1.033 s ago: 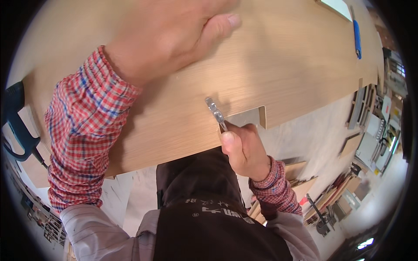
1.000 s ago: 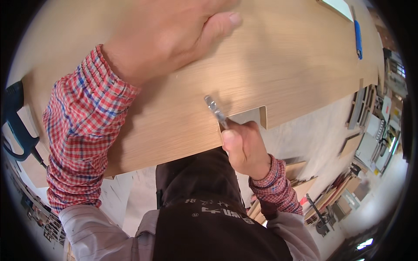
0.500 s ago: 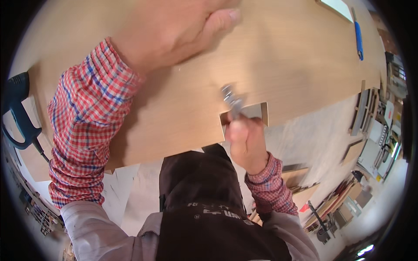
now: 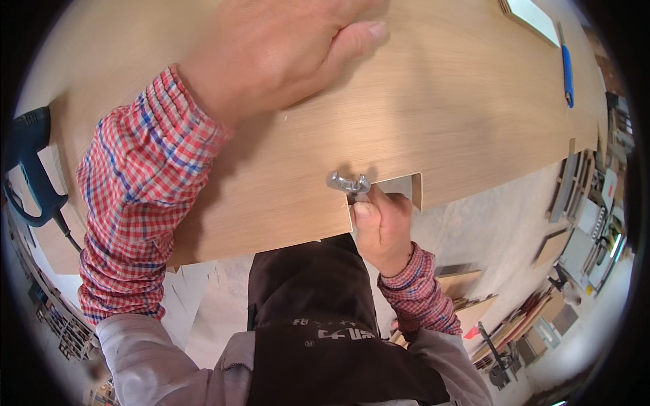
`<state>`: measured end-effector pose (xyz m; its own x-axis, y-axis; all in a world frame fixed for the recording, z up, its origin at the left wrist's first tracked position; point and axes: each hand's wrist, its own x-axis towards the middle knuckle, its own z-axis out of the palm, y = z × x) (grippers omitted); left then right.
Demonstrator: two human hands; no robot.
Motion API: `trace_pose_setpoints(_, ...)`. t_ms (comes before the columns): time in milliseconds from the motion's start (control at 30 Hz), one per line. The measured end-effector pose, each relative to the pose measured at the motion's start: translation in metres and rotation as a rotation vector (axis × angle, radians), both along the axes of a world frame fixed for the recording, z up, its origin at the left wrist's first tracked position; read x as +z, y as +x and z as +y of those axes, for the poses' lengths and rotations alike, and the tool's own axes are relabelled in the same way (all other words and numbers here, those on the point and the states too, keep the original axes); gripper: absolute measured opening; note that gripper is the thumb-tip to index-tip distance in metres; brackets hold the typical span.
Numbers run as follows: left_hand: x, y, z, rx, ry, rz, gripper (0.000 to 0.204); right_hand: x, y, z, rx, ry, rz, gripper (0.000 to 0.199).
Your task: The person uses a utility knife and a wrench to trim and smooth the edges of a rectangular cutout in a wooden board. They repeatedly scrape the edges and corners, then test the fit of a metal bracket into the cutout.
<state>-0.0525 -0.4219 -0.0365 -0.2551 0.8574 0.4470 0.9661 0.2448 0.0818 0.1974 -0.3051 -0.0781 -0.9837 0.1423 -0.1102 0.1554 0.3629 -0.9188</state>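
Observation:
A wide wood-grain board [image 4: 460, 115] spreads out in front of me, with a squared notch cut into its near edge. My right hand [image 4: 382, 233] is closed on the handle of a claw hammer [image 4: 349, 181] beside this notch. The shiny metal head sits over the board at the notch's left corner; whether it touches cannot be told. Palm down, my left hand [image 4: 284, 57] rests over the board farther off, thumb stretched out and nothing seen in it. The upper picture edge cuts off its other fingers.
A dark blue corded power tool [image 4: 37, 176] with a loop handle lies at the far left. On the right are a blue utility knife [image 4: 567, 78] and a white piece [image 4: 535, 20]. Stacked boards [image 4: 518, 321] and a clamp [image 4: 494, 348] stand beyond the near right edge.
The hammer head has come nearer to me, down to the notch's left corner, and its motion blur is gone. My left hand stays in about the same place on the board.

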Motion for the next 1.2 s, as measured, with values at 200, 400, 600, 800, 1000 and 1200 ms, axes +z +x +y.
trace_pose_setpoints(200,0.005,0.003,0.006,0.05,0.001,-0.001,0.048,0.02,-0.018,0.013,0.18,0.027,-0.034,0.027)
trace_pose_setpoints(400,0.0,0.002,0.004,0.046,0.02,0.017,0.048,0.042,-0.015,0.014,0.169,-0.079,-0.301,0.03)
trace_pose_setpoints(600,0.005,0.005,-0.001,-0.026,0.04,-0.135,0.049,0.045,-0.005,0.002,0.002,-0.193,-0.415,0.031)
trace_pose_setpoints(800,0.032,0.066,-0.034,-0.197,-0.047,-0.463,0.032,0.042,-0.006,-0.003,-0.033,-0.202,-0.325,0.024)
trace_pose_setpoints(1000,0.029,0.059,-0.037,-0.287,-0.063,-0.476,0.027,0.01,0.019,0.033,0.153,-0.734,-0.402,0.03)
trace_pose_setpoints(1200,0.028,0.062,-0.044,-0.186,-0.091,-0.486,0.021,-0.011,0.016,0.04,0.192,-1.099,-0.295,0.041)
